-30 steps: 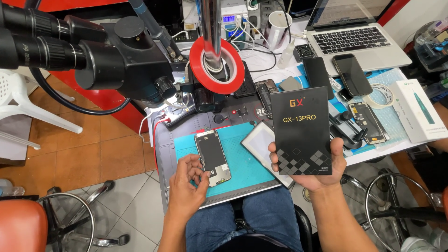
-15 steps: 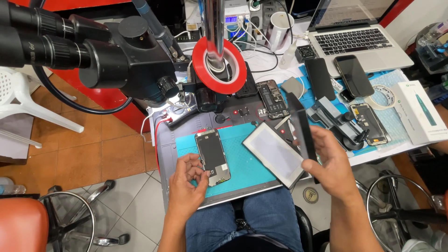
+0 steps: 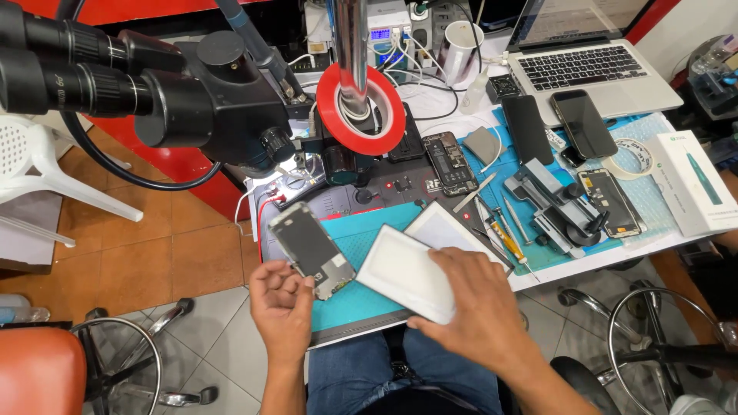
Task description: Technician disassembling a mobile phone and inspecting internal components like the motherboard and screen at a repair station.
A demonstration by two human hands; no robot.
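Note:
My left hand point(image 3: 280, 307) holds a phone screen assembly point(image 3: 311, 250) by its lower end, back side up, tilted over the left part of the teal work mat point(image 3: 361, 307). My right hand point(image 3: 477, 307) grips a flat white foam pad point(image 3: 400, 273) at its right edge, just above the mat and beside the screen. Behind the pad, a shallow white-rimmed box tray point(image 3: 446, 229) lies on the mat.
A black microscope point(image 3: 215, 100) hangs over the upper left, with a red tape roll point(image 3: 361, 107) on its pole. An opened phone point(image 3: 450, 161), two dark phones point(image 3: 580, 123), screwdrivers point(image 3: 500, 230), a clamp jig point(image 3: 557, 204), a white box point(image 3: 692, 180) and a laptop point(image 3: 592, 61) crowd the bench.
My right hand held up a black box a second ago, then lowered it; now it holds the white foam pad. My left hand has shifted the screen slightly left.

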